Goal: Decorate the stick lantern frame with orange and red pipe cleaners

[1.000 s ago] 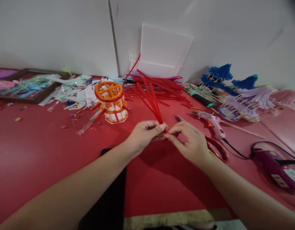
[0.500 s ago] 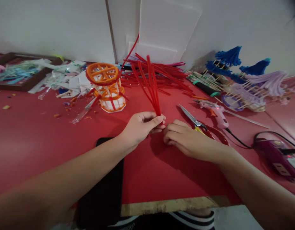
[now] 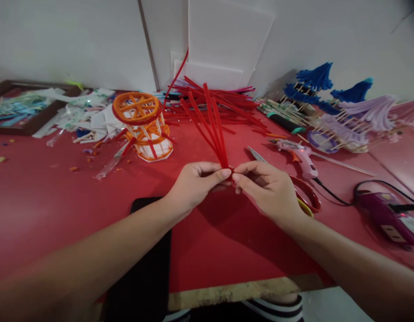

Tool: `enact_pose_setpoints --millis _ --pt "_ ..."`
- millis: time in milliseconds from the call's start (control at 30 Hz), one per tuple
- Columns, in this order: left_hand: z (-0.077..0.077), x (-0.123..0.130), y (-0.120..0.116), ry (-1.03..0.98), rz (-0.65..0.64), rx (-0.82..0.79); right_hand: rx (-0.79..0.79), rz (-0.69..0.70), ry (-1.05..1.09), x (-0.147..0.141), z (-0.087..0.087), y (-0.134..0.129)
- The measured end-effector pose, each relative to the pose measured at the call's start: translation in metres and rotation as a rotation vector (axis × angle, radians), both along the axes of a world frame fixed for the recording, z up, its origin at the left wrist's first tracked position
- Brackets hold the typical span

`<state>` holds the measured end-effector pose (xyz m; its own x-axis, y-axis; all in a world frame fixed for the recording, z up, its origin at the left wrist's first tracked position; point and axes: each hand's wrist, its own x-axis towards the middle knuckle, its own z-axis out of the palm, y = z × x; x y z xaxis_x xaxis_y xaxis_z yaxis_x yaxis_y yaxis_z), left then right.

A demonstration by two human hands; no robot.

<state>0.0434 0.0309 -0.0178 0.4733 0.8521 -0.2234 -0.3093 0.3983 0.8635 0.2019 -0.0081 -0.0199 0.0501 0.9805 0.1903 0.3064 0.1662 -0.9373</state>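
Several red pipe cleaners [image 3: 215, 127] fan upward in a bunch, joined at their lower end. My left hand [image 3: 203, 181] pinches that lower end between thumb and fingers. Against it, my right hand [image 3: 265, 183] is closed with thumb and forefinger on the bottom tip of the same bunch. The fingers hide most of the joined end. Partly behind my right hand lie scissors [image 3: 307, 194] with red and yellow on the handles. A pink hot glue gun [image 3: 299, 156] rests further right, its cord running to a purple power strip [image 3: 390, 217].
An orange and white lantern-like frame [image 3: 148, 127] stands at left, near scraps and a brown tray [image 3: 32, 127]. Loose red pipe cleaners [image 3: 223, 103] are heaped at the back. Blue and lilac roofed models [image 3: 352, 116] stand at right. A black phone-like slab [image 3: 149, 255] lies under my left forearm.
My right hand has risen from the table and moved to the bunch's lower end, gripping it beside my left thumb. My left hand keeps its hold. The view has shifted slightly.
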Motion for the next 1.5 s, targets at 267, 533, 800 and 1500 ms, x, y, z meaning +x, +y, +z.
enact_pose_setpoints --millis 267,533,800,1500 --pt "0.0 -0.001 0.001 0.002 -0.006 -0.01 0.356 0.078 -0.413 0.007 0.003 -0.002" --pt "0.0 -0.006 -0.001 0.032 -0.108 0.014 0.597 0.106 -0.558 0.015 0.003 0.001" --pt "-0.001 -0.004 0.001 0.087 -0.134 0.1 0.526 0.122 -0.52 0.014 0.002 0.001" --pt "-0.006 0.0 -0.003 0.093 0.071 0.196 -0.202 0.132 0.038 0.001 0.004 -0.006"
